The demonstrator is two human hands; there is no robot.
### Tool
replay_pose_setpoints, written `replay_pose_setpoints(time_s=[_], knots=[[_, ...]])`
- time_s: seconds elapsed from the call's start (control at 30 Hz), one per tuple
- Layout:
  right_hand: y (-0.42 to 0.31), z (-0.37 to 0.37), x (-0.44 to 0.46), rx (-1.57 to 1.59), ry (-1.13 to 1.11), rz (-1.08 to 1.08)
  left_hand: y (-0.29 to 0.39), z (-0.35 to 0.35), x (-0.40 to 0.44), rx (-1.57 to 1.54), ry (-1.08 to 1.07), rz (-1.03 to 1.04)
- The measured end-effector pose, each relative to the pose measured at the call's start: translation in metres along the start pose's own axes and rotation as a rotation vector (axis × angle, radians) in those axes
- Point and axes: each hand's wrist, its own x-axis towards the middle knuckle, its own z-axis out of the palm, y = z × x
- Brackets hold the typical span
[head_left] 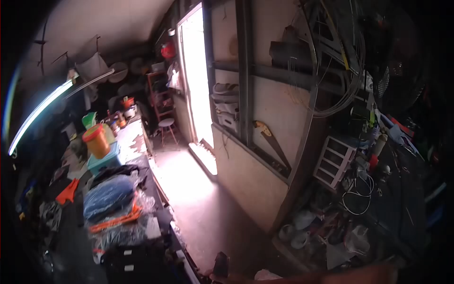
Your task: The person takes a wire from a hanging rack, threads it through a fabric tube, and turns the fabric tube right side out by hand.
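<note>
A blurred reddish-brown shape [340, 275], perhaps part of my right arm, runs along the bottom edge; its fingers cannot be made out. To its left a small dark upright object [221, 264] pokes up, and I cannot tell whether a hand holds it. Between them lies a pale lump [267, 275], cut off by the frame. My left hand does not show. On the left bench sit a blue plastic-wrapped bundle [109, 193] and an orange item [116, 221] in clear plastic.
An orange tub [97, 142] stands on a teal box [105, 160]. A hand saw [272, 142] leans against the wall beside a bright doorway [196, 71]. On the right, a white slotted rack [335, 161] stands among clutter. A stool [166, 124] stands at the back.
</note>
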Motion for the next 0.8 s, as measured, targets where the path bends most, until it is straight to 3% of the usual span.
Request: replay_pose_setpoints(time_s=[0.13,0.2,0.33,0.43,0.47,0.57,0.73,0.8], knots=[[-0.021,-0.029,0.053,0.066,-0.015,-0.068,0.026,0.03,0.073,0.077,-0.025,0.04],[-0.035,-0.044,0.073,0.094,0.001,-0.081,0.033,0.042,0.114,0.188,-0.009,0.182],[-0.104,-0.093,0.133,0.104,0.139,0.056,0.058,0.088,0.2,0.352,-0.034,0.275],[-0.076,-0.132,0.207,0.579,0.052,-0.039,0.087,0.128,0.236,0.495,0.001,0.321],[-0.088,-0.134,0.222,0.586,0.019,-0.022,0.099,0.139,0.242,0.533,0.034,0.352],[-0.129,-0.167,0.26,0.341,0.042,-0.022,0.125,0.193,0.268,0.588,0.076,0.382],[-0.117,-0.211,0.314,0.36,0.125,-0.008,0.156,0.266,0.304,0.599,0.036,0.283],[-0.103,-0.231,0.325,0.063,0.202,-0.343,0.16,0.271,0.332,0.585,-0.031,0.302]])
